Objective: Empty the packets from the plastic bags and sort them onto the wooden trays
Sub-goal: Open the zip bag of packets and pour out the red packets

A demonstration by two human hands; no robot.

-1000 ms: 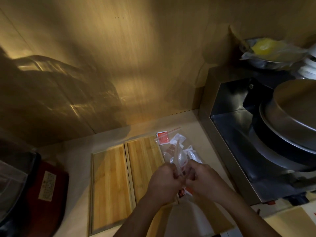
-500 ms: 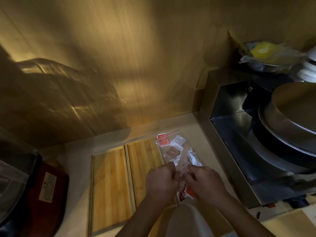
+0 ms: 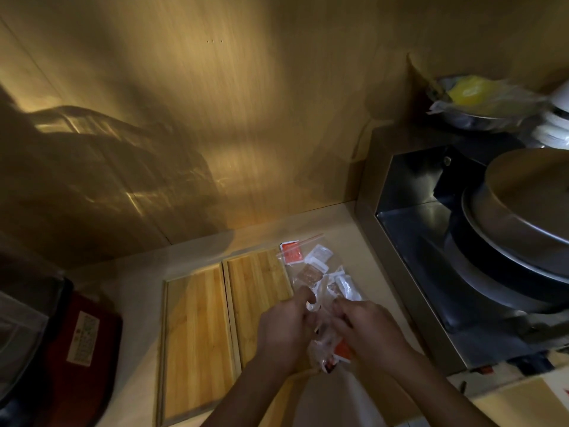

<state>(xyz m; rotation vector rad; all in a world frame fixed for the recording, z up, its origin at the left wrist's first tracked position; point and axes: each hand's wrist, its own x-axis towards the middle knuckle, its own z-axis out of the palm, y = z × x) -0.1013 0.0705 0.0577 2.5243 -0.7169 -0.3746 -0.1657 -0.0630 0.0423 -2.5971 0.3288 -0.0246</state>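
Two wooden trays lie side by side on the counter, the left tray and the right tray, both bare. A clear plastic bag full of red, white and brown packets lies right of the right tray. My left hand and my right hand meet over its near end, each pinching crumpled clear plastic between them. An orange-red packet shows under my right hand. What lies beneath the hands is hidden.
A steel box-like unit with large round metal pans stands right of the bag. A dark red appliance sits at the left. The wooden wall rises behind. A bowl holding a yellow bag is top right.
Both hands have come lower over the bag's near end and pulled slightly apart. The upright fold of plastic seen a second ago now lies flatter.
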